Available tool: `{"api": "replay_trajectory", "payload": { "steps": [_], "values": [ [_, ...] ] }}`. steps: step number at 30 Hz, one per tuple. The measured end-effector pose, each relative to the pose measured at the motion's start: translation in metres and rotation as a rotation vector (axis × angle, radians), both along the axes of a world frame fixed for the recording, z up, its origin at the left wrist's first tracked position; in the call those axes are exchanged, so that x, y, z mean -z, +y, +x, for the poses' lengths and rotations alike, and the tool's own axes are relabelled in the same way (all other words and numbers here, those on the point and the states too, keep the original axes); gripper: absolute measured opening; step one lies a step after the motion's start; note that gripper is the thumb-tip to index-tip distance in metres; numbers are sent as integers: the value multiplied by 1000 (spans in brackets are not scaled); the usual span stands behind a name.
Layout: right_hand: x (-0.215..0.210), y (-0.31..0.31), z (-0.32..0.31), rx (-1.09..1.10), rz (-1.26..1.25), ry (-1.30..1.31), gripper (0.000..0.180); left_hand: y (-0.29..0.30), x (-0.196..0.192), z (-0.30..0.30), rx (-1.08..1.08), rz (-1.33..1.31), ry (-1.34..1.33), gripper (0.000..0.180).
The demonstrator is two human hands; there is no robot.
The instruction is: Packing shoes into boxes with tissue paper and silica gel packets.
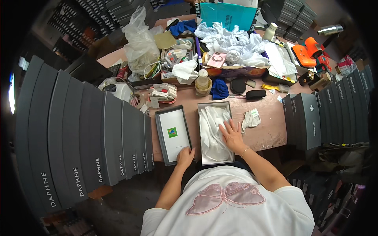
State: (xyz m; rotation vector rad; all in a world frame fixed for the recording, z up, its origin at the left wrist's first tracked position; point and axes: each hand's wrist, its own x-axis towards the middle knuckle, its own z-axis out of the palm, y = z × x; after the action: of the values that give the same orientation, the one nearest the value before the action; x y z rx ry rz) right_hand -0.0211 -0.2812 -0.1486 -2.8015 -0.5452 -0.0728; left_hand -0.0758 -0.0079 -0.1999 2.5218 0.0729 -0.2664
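A dark grey shoebox lid (181,146) lies inside-up at the table's front, its white lining bearing a small green picture. My left hand (185,157) is closed on the lid's near right corner. Right of the lid stands the shoebox base (214,162), filled with crumpled white tissue paper (212,133). Resting on the tissue's right side, my right hand (233,137) has its fingers spread. Whatever the tissue covers is hidden. A small crumpled piece of paper (251,120) with a green mark lies right of the box.
Dark shoeboxes (90,129) stand stacked on my left, more shoeboxes (313,118) on my right. Behind lie a carton of crumpled white paper (236,43), a pink phone (217,59), a pump bottle (203,80), a blue cloth (219,89) and an orange tape dispenser (303,56).
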Motion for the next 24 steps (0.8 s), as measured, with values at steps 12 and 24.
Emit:
{"api": "replay_trajectory", "payload": {
  "steps": [12,24],
  "values": [
    [-65,-29,-28,379,1174,577,55,-24,-133,-6,-305,-1454,633,18],
    [9,-2,-22,548,751,300,48,-39,-10,13,-220,-788,214,60]
  ]
}}
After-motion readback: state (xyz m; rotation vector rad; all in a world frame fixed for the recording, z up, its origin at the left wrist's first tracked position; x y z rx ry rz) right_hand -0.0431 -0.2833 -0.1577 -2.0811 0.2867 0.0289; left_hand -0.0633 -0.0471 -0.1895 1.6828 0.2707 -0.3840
